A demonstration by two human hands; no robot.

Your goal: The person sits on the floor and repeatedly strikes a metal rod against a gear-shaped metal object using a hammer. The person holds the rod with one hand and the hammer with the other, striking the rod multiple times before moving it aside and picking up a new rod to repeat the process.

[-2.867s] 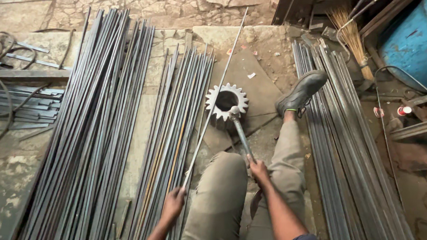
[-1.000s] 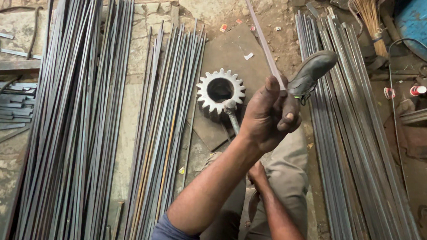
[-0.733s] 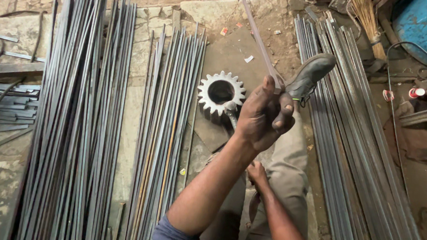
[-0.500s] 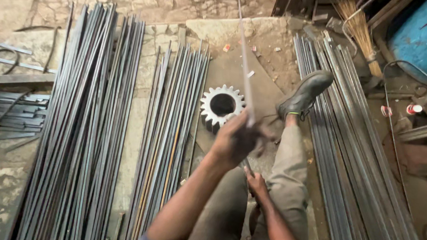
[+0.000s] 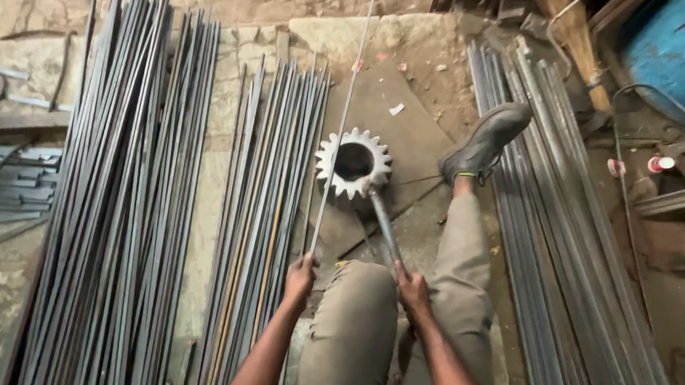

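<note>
Even daylight, soft shadows, sharp (edges slightly bowed)

— What's the ground like?

— A rough stone floor (image 5: 318,37), dusty, with a flat slab (image 5: 407,134) in the middle. A toothed gear (image 5: 353,164) lies flat on that slab.

— And the metal?

— Long rods in bundles: a wide bundle (image 5: 126,206) at left, a narrower one (image 5: 268,212) beside it (a few look rusty), another (image 5: 556,248) at right. A small white scrap (image 5: 396,109) lies beyond the gear.
</note>
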